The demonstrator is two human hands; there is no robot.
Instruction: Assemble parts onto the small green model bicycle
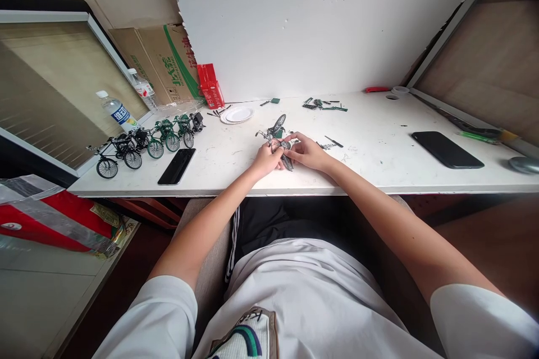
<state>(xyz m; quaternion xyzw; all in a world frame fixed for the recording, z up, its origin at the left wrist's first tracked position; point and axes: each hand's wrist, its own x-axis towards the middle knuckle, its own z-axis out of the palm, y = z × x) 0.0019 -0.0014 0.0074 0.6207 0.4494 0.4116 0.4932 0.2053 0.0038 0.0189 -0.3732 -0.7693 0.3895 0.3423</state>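
Near the table's front edge, my left hand [267,159] is closed around a small model bicycle [278,123] with dark wheels and a bit of green. The bicycle is tilted, one wheel pointing away from me and another close to the edge. Fingers of my right hand [309,152] are bent against its near part, thumb and fingertips close together. Whether they pinch a small separate piece is too small to tell. A thin black screwdriver-like tool [333,141] and tiny dark parts [325,146] lie just right of my right hand.
Several finished-looking model bicycles [164,137] stand at the left beside a phone [177,166] and bottles [118,111]. Paper plates [238,114], a red box [210,87] and loose green and black parts [322,104] lie at the back. Another phone [447,150] is at the right.
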